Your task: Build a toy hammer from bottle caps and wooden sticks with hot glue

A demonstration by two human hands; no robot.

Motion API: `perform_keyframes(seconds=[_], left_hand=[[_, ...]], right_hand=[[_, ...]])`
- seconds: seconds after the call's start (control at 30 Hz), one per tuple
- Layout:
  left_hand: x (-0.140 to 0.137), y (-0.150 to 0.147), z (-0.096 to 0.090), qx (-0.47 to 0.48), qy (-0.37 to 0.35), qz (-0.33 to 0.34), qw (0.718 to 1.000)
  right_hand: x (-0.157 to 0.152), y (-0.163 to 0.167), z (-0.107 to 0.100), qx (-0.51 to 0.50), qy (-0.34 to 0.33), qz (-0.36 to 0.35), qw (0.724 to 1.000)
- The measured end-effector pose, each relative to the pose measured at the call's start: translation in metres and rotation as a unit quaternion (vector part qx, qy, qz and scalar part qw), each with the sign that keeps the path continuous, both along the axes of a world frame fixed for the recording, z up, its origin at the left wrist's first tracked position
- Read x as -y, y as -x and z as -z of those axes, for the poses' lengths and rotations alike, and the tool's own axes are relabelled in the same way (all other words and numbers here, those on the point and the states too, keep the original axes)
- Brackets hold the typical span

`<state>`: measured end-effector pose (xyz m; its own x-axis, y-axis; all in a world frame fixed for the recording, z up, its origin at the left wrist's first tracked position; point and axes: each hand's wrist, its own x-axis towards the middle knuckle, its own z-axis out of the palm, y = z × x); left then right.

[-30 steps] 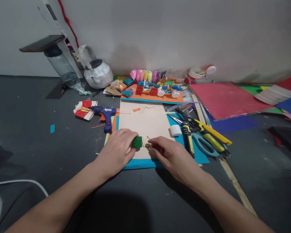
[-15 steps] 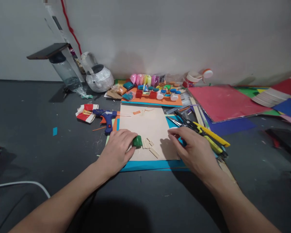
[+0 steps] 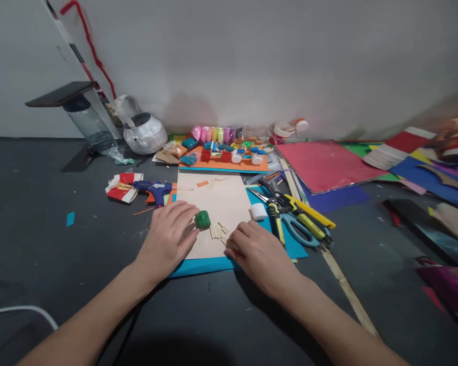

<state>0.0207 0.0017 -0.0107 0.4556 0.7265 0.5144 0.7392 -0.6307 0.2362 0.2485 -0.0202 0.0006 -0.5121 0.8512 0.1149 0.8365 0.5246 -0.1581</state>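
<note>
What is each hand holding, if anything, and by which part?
The left hand is open beside the green block, with no grip visible. The right hand is at the small sticks; whether it pinches one cannot be told.

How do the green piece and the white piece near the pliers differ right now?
Colour: the green piece is dark and shiny, while the white piece is pale. Place: the green piece lies at the left hand, though I can't tell whether it is touched; the white piece sits apart from that hand and the right hand, beside the pliers. Both are small.
</note>
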Motion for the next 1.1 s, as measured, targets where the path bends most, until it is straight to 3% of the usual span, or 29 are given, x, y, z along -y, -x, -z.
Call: perform_keyframes(seconds=[0.23,0.4,0.67,1.1], left_hand=[[0.005,-0.004,-0.003,0.021,-0.007,0.031,0.999],[0.009,-0.009,-0.003,0.031,0.009,0.057,0.998],[0.016,-0.014,-0.006,0.068,0.085,0.131,0.985],[0.018,-0.016,-0.009,0.095,0.129,0.135,0.978]], right_hand=[[0.002,0.003,0.0,0.044,-0.054,-0.028,0.997],[0.003,0.004,-0.003,0.041,-0.046,-0.026,0.998],[0.007,0.007,-0.006,-0.181,0.029,-0.059,0.981],[0.004,0.008,-0.008,-0.249,0.12,-0.065,0.959]])
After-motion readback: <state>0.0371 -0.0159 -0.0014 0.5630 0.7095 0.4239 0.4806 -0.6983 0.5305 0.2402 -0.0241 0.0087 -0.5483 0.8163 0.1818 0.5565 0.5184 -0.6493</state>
